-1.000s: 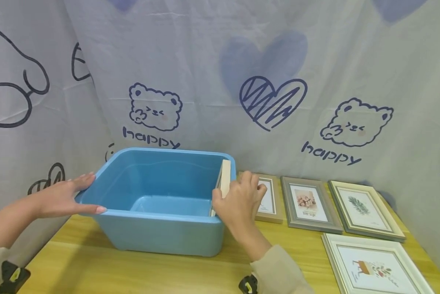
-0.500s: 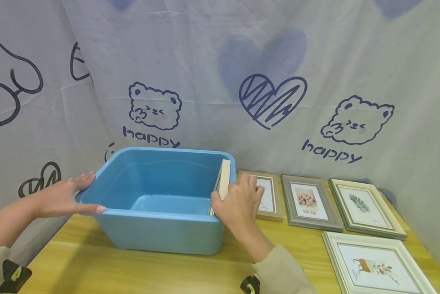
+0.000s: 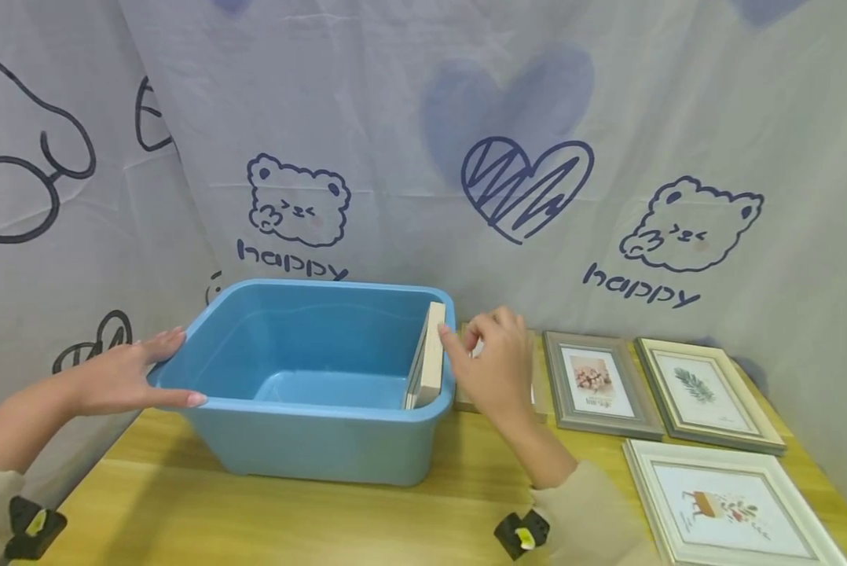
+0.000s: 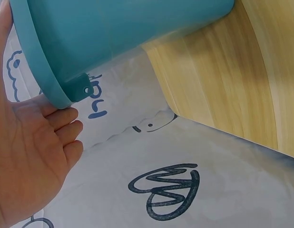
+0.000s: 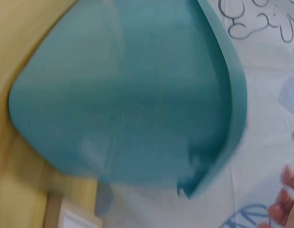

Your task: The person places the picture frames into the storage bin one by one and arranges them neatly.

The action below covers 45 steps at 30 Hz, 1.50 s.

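A blue plastic basin (image 3: 310, 440) stands on the wooden table. My left hand (image 3: 122, 376) grips its left corner, thumb along the front rim; in the left wrist view its fingers (image 4: 68, 133) curl at the rim beside a small lug with a hole. Inside the basin, on edge against the right wall, stands a cream-edged picture frame (image 3: 434, 350). My right hand (image 3: 500, 363) is just outside the right rim, fingers loosely bent and holding nothing, thumb tip right at that frame's edge. In the right wrist view only a few blurred fingertips (image 5: 282, 204) show, beyond the basin's rim.
Right of the basin lie a tan picture frame (image 3: 540, 393), partly hidden by my right hand, a grey-brown one (image 3: 558, 393) with a flower picture, a cream one (image 3: 763, 417) with a leaf, and a white one (image 3: 643, 487) in front. A printed curtain (image 3: 395, 118) hangs behind.
My right hand has let go of the basin's right side and the frame there, and moved slightly right and up. My left hand and the basin stay in place.
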Each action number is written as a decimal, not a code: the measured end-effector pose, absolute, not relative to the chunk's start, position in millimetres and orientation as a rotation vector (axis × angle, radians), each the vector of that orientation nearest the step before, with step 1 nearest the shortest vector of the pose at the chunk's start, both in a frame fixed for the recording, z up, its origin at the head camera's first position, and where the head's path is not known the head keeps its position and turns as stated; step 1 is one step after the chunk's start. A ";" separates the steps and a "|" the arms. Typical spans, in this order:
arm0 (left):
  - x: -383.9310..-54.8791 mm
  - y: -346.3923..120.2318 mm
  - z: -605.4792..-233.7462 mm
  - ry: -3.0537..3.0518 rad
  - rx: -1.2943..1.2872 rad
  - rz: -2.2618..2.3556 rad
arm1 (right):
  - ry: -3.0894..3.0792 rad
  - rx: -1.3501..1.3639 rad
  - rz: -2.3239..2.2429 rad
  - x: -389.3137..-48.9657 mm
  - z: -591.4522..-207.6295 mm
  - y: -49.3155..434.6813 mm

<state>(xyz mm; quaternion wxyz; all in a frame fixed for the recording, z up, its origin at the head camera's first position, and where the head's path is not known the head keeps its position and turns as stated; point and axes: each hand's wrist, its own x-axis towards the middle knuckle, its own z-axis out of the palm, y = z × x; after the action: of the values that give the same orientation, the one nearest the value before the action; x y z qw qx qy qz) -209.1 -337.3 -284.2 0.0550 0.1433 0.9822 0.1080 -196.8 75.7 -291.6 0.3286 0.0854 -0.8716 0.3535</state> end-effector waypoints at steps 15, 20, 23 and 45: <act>-209.3 -335.8 -284.4 2.992 0.419 0.320 | -2.070 0.348 0.978 -205.8 -310.8 149.3; -208.2 -337.8 -282.9 2.988 0.415 0.323 | -2.113 0.290 0.967 -205.9 -317.7 165.1; -207.0 -338.2 -282.9 2.983 0.412 0.339 | -2.139 0.249 0.975 -204.8 -320.7 174.7; -204.5 -334.1 -283.3 2.998 0.441 0.369 | -2.309 0.049 0.849 -176.1 -359.0 276.3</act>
<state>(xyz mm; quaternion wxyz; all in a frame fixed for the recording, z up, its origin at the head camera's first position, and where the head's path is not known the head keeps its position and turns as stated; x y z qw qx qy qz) -204.5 -334.1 -283.3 0.0446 0.1445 0.9811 0.1207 -176.1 276.3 -359.0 0.3341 0.0188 -0.8845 0.3252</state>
